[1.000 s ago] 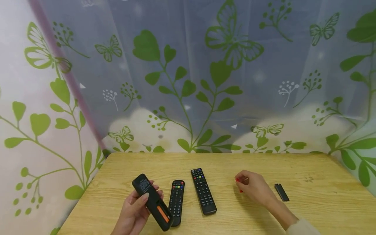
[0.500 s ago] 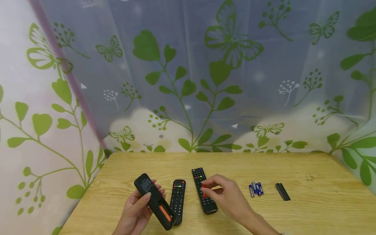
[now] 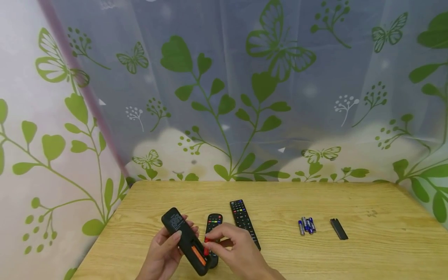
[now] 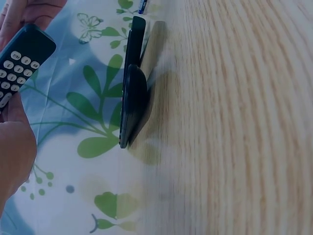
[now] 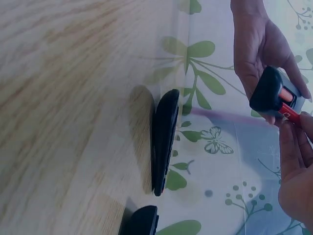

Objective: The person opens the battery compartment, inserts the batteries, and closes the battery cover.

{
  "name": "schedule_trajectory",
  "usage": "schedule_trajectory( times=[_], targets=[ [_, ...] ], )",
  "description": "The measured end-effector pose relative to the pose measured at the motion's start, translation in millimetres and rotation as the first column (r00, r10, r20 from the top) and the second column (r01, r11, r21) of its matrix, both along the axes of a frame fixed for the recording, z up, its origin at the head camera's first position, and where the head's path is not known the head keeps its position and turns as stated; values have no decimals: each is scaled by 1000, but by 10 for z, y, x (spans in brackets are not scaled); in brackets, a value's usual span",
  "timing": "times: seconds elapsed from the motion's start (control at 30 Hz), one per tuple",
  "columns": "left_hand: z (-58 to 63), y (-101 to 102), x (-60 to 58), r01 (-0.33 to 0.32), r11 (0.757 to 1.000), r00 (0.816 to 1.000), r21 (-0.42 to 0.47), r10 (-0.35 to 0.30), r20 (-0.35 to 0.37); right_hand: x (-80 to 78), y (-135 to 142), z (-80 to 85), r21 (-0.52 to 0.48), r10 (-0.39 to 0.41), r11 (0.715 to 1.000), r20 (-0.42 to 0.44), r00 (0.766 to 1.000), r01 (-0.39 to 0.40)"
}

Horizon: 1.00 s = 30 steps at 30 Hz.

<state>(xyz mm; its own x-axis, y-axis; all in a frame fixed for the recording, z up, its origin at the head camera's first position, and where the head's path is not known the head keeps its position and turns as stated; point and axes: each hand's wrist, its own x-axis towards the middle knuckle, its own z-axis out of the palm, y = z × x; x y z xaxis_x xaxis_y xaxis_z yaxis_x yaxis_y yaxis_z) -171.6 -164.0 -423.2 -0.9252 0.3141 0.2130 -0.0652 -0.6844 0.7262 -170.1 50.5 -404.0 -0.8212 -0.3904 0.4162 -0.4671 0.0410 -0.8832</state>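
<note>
My left hand [image 3: 161,251] grips a black remote control [image 3: 183,238], tilted with its back toward the head camera. In its uncovered battery compartment lies an orange battery [image 3: 198,255]. Between thumb and fingertips my right hand [image 3: 241,252] pinches a red battery [image 3: 206,247], close beside that compartment. The right wrist view has the red battery [image 5: 290,113] at the remote's compartment edge, alongside the orange one [image 5: 287,97]; whether it is seated cannot be told. White number keys on the held remote [image 4: 17,73] show in the left wrist view.
Two more black remotes lie keys up on the wooden table [image 3: 280,198]: a shorter one [image 3: 214,222] behind the held remote, and a longer one [image 3: 242,214] partly hidden by my right hand. Several blue-and-silver batteries [image 3: 307,226] and a black battery cover [image 3: 338,228] lie farther right.
My right hand has carried the red battery leftward from beside the blue batteries, over the longer remote, to the held remote. My left hand has stayed nearly still.
</note>
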Motion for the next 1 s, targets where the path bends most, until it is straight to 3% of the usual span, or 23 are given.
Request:
schedule_trajectory(
  times=[0.17,0.37,0.47,0.57,0.7,0.83,1.0],
  targets=[
    [-21,-10,-6,33,999,998,28,-31,-46,0,-66,-37,9,28,1000,-94,995,-28],
    [-41,-7,-4,29,999,998,25,-28,-65,-23,-95,-120,91,15,996,-322,947,15],
    [-47,0,3,12,1000,998,13,-12,-62,-18,-108,-144,106,16,994,-322,947,19],
    [-51,5,6,-9,1000,999,-5,9,-53,4,-131,-147,105,-7,994,-244,970,34],
    [-47,23,12,-37,998,998,-43,35,-47,35,-181,-110,92,-74,993,-9,997,75],
    [-50,56,18,-64,995,997,-77,61,-44,38,-237,-85,55,-150,988,219,964,141],
    [-69,81,24,-97,990,995,-102,94,-31,16,-273,-129,-45,-140,984,423,895,175]
  ],
)
